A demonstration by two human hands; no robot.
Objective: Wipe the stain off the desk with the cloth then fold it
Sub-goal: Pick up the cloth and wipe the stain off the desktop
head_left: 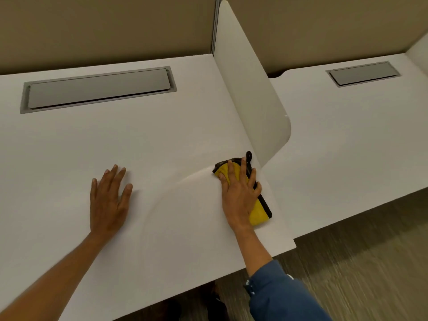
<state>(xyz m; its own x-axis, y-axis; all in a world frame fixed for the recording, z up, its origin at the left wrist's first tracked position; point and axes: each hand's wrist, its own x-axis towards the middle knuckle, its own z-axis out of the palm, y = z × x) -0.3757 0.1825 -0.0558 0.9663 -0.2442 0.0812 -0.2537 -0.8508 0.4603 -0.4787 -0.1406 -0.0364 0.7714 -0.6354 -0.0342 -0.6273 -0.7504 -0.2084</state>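
Note:
A yellow cloth (pixel 257 215) with black edging and a black loop lies bunched on the white desk (pixel 162 140), close to the foot of the divider panel. My right hand (pixel 239 193) presses flat on top of the cloth, fingers spread, covering its middle. A faint curved wet streak arcs across the desk to the left of the cloth. My left hand (pixel 108 198) rests flat on the bare desk, fingers apart, holding nothing. No distinct stain shows on the surface.
A white divider panel (pixel 250 89) stands just behind the cloth, separating this desk from a second white desk (pixel 347 135). Each desk has a grey cable hatch (pixel 99 89) at the back. Tan partition walls rise behind. Carpet floor lies at the lower right.

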